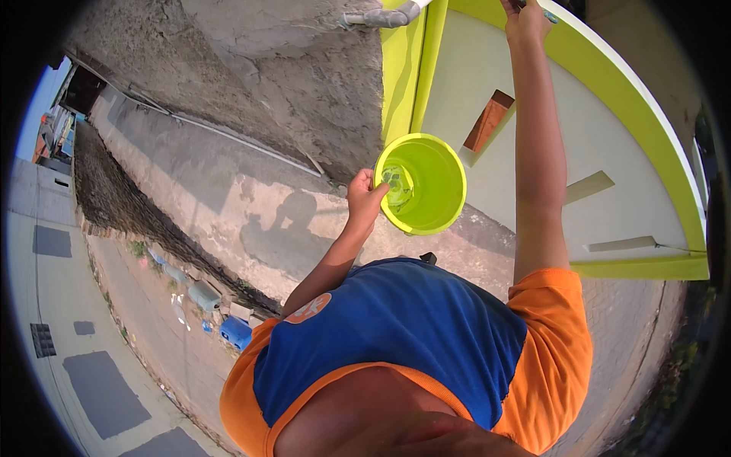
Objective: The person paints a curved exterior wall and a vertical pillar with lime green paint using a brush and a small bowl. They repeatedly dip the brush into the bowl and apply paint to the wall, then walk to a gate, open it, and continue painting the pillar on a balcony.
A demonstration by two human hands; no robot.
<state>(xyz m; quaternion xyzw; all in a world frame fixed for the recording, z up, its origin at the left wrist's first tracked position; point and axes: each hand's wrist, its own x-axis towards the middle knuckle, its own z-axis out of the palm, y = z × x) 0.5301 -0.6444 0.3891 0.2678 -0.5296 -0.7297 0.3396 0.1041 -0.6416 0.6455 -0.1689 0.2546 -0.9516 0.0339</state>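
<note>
My left hand (pixel 367 198) grips the rim of a lime-green plastic bucket (pixel 435 184), its thumb hooked over the inside. The bucket is held in front of my chest with its mouth toward me. Pale and dark green patches show at its bottom, but I cannot make out what they are. Stretched far forward and up, my right hand (pixel 528 27) is at the top edge of the view by the lime-green border of a wall. Its fingers are bent together and partly cut off. A small teal bit shows beside them; what it belongs to is unclear.
A white wall (pixel 464 84) with lime-green trim and slot openings stands at the right. A rough grey wall (pixel 304 84) rises ahead, with a grey pipe (pixel 388 17) at its top. A concrete passage (pixel 213 167) runs left. A blue container (pixel 237 332) lies farther left.
</note>
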